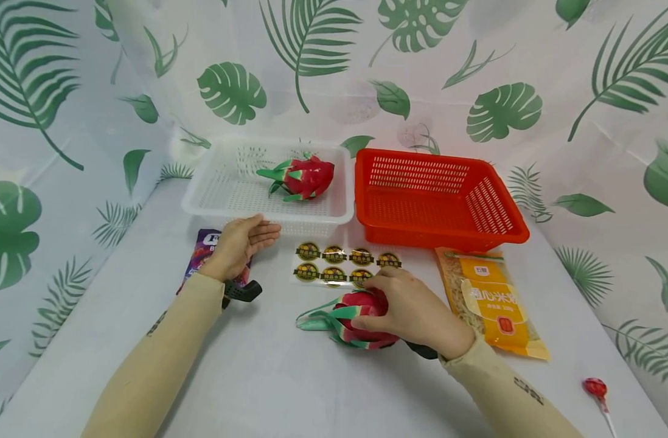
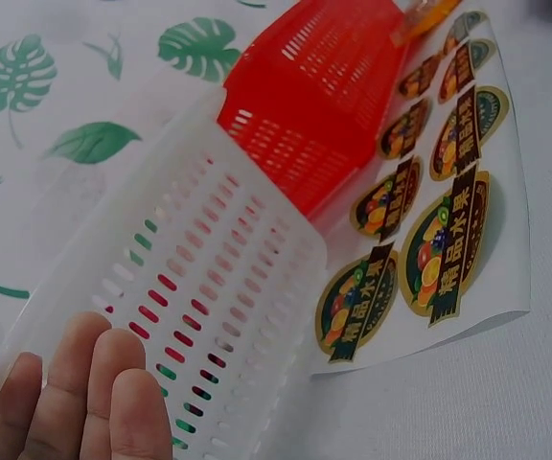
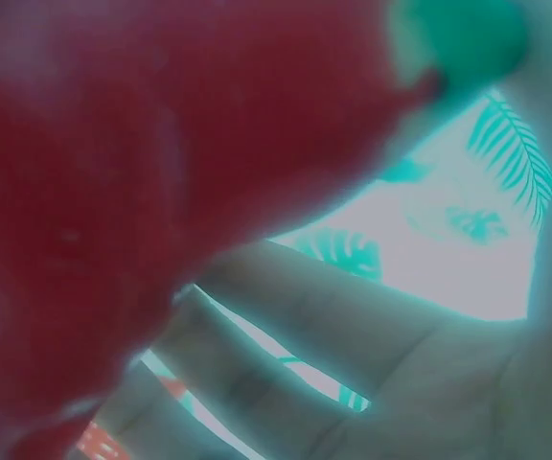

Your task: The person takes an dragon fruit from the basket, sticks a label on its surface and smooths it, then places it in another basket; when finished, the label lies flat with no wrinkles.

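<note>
My right hand (image 1: 416,307) grips a red dragon fruit (image 1: 360,300) with green scales, thumb on its near side and fingers over the far side. The fruit's leafy end points left, low over the white table. Up close in the right wrist view, the dragon fruit (image 3: 161,144) fills much of the picture. My left hand (image 1: 241,243) is at the front of a white plastic basket (image 1: 312,217), fingers extended beside its wall and holding nothing. A second dragon fruit (image 1: 314,177) lies in that basket. In the left wrist view, the fingertips (image 2: 142,407) overlap the slotted wall.
A red basket (image 1: 438,234) stands right of the white one. Round fruit-label stickers (image 1: 334,254) lie on a sheet between the hands. A purple packet (image 1: 199,250) is under the left wrist. At right are a yellow noodle packet (image 1: 495,298) and a red lollipop (image 1: 595,387).
</note>
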`<state>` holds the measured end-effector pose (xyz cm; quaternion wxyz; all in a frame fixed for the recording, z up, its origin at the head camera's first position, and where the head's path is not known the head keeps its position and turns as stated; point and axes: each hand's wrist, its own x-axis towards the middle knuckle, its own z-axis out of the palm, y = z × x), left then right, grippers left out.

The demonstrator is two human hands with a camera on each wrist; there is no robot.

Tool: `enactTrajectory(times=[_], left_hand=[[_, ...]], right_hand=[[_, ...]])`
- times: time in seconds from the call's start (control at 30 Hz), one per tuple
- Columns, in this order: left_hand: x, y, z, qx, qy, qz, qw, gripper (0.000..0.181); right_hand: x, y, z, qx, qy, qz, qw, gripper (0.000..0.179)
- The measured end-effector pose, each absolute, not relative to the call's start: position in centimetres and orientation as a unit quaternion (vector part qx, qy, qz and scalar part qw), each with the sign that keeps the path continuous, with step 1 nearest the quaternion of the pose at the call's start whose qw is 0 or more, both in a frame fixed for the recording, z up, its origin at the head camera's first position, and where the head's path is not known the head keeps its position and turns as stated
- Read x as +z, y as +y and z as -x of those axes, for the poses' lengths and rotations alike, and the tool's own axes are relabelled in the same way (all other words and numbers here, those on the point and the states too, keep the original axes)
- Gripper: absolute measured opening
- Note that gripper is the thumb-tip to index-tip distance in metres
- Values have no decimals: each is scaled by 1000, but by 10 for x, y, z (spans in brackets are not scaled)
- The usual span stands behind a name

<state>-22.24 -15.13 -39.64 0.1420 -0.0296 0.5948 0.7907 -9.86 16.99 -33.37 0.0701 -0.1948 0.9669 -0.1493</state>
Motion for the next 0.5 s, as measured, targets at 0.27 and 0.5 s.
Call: enactTrajectory(times=[0.27,0.5], left_hand=[[-396,-150,222,791,594,34,144,33],[-395,-151,221,786,600,30,143,32]], right_hand=[[-334,170,100,-164,967,180,72,72],[-336,169,100,-158,968,181,67,70]])
